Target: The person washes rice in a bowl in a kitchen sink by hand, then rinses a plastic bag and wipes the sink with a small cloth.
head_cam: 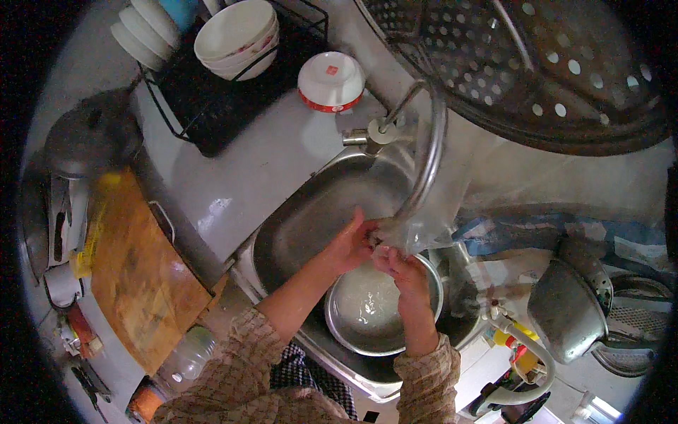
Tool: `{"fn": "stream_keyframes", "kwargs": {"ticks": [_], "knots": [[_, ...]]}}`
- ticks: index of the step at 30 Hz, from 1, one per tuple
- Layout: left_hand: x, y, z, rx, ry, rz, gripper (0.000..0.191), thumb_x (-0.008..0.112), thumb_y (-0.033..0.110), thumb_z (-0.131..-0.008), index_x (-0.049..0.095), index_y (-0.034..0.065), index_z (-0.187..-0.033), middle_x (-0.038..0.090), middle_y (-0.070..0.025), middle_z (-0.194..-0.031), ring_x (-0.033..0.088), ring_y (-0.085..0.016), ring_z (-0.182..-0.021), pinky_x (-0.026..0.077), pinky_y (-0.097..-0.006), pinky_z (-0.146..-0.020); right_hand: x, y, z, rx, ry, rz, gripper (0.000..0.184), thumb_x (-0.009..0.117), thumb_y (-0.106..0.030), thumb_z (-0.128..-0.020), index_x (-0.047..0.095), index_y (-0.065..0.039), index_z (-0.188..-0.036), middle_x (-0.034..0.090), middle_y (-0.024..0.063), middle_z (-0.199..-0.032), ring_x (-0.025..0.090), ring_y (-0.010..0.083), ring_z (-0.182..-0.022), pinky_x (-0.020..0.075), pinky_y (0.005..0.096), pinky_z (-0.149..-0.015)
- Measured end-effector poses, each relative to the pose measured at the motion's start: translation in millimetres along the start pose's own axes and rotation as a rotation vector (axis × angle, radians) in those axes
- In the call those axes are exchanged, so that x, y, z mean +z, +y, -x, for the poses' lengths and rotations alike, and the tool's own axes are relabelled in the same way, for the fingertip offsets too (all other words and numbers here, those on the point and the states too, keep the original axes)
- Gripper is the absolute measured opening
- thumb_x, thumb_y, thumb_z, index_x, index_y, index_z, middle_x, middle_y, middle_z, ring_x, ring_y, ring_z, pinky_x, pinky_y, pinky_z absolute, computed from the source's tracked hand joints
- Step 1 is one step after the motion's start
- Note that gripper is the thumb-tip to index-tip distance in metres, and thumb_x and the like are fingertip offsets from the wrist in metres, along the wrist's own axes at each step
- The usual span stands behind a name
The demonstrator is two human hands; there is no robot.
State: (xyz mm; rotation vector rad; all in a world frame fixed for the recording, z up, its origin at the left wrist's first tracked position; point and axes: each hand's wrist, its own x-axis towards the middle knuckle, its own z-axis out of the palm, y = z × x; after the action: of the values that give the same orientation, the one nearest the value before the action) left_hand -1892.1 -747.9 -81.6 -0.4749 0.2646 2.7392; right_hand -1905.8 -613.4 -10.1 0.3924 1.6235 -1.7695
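Note:
Both my hands meet over a steel sink (323,212), just under the end of a curved metal faucet (434,143). My left hand (352,241) reaches in with its thumb raised, its fingertips at a small item that is too blurred to name. Close beside it, my right hand (400,267) has its fingers bent at the same item. A clear plastic bag or film (424,233) seems to hang by the fingers. Below the hands, a round metal bowl (371,312) with cloudy liquid sits in the sink.
A black dish rack (212,122) holds stacked white bowls (238,37). An upturned white bowl with a red rim (331,82) stands by the faucet. A wooden cutting board (143,275) lies at left. A large perforated metal steamer tray (529,69) is at upper right, a saucepan (567,312) at right.

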Motion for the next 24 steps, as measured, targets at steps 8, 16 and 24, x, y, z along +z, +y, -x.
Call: {"fn": "stream_keyframes", "kwargs": {"ticks": [8,16,24], "knots": [[-3,-7,13,-0.294,-0.043,0.058,0.060,0.051,0.056,-0.071,0.051,0.0046,-0.103,0.055,-0.0077,-0.093,0.052,-0.020,-0.083,0.042,-0.0302,-0.076,8,-2,26,0.020,-0.115,-0.035,0.020,0.056,-0.011,-0.071,0.057,-0.002,-0.089,0.058,0.0050,-0.084,0.053,0.0140,-0.077,0.0389,0.0250,-0.074],[-5,15,-5,0.465,0.477,-0.095,0.019,0.062,0.022,-0.074,0.053,0.0113,-0.088,0.055,-0.0013,-0.084,0.051,-0.012,-0.081,0.043,-0.0281,-0.067,-29,25,-17,-0.488,0.372,0.449,0.010,0.052,-0.007,-0.077,0.058,0.001,-0.078,0.060,0.0086,-0.077,0.057,0.0167,-0.067,0.0461,0.0266,-0.062],[-21,-7,20,0.104,0.399,0.313,0.038,0.054,0.042,-0.077,0.052,0.0092,-0.095,0.054,-0.0060,-0.096,0.050,-0.018,-0.089,0.041,-0.0319,-0.077,5,10,2,0.046,0.242,0.068,0.017,0.062,-0.013,-0.072,0.058,0.000,-0.082,0.059,0.0043,-0.073,0.055,0.0122,-0.064,0.0427,0.0244,-0.060]]}}
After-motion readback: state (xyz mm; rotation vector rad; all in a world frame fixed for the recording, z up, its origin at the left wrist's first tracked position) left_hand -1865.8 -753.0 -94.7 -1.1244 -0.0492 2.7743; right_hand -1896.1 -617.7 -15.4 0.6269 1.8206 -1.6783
